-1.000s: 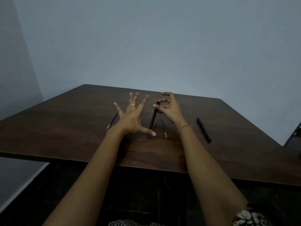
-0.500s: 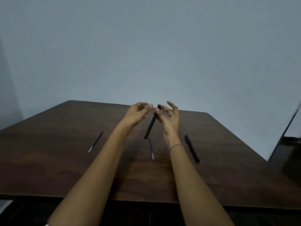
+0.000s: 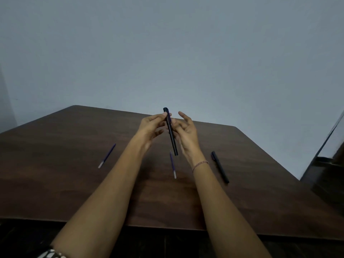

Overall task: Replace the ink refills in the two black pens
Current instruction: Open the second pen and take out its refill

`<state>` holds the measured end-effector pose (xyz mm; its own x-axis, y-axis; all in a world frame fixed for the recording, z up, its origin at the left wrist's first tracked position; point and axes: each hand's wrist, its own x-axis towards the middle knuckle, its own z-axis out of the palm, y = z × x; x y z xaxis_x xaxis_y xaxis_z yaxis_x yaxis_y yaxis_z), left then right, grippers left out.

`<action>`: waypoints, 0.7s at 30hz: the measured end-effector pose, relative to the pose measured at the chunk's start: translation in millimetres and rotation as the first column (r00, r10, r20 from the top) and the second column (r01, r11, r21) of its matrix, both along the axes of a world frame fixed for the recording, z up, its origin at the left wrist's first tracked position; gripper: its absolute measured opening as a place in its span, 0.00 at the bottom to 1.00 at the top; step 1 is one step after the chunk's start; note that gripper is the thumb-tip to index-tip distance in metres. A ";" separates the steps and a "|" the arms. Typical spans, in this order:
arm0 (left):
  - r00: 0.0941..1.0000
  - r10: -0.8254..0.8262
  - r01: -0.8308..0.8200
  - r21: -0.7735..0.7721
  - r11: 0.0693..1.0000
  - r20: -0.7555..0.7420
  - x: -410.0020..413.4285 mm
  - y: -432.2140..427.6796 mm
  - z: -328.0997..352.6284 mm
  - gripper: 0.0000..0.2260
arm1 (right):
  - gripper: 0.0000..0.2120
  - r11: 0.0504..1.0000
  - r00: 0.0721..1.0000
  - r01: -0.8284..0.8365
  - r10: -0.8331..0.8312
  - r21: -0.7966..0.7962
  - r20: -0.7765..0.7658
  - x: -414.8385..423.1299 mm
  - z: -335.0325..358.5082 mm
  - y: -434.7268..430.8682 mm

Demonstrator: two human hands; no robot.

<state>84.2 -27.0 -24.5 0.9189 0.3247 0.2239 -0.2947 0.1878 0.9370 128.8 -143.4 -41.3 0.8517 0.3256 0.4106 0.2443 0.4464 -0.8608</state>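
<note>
The black pen (image 3: 170,131) in the air is slim and matte, the same width along its length, with a blunt flat end at the top. It stands nearly upright over the middle of the table (image 3: 55,183). Its top leans a little to the person's left and its lower end points down at the wood without touching it.

It sits right between the two raised hands. The left hand (image 3: 150,127) comes in from the side and pinches the pen's upper part with its fingertips (image 3: 164,114), just below the blunt end. The rest of that hand is loosely curled. The right hand (image 3: 186,131) faces the barrel with its palm. One finger is lifted clear, and the lower fingers are bent against the middle of the pen. From here I cannot tell whether they clasp it or only touch it. A thin bracelet (image 3: 200,164) circles that wrist.

The second black pen (image 3: 220,167) lies flat on the table to the right of the right forearm, close to it but apart. It looks much like the first.

Two thin blue refills with pale tips also lie on the wood. The middle refill (image 3: 172,165) is just under the raised pen's lower end, between the forearms. The left refill (image 3: 107,155) is well off to the left of the left arm.
</note>
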 end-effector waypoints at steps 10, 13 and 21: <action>0.992 -0.026 0.054 -0.230 0.972 0.126 2.1 -1.4 2.2 0.12 | 0.11 0.870 0.990 -0.126 0.141 -0.477 -0.004 -10.8 -8.6 10.2; 0.994 -0.052 0.068 -0.167 0.984 0.097 2.9 -8.6 2.1 0.13 | 0.13 0.866 0.992 -0.113 0.129 -0.488 -0.001 -12.1 -9.9 13.6; 0.978 0.170 -0.149 -0.158 0.976 0.124 7.3 -19.6 -0.2 0.12 | 0.14 0.827 0.993 0.040 0.029 -0.561 0.112 -17.8 -10.1 24.8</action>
<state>91.5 -46.6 -24.7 0.8168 0.5031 0.2824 -0.4549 0.2604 0.8516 111.0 -118.6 -51.4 0.8140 0.5244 0.2499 0.3543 -0.1074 -0.9290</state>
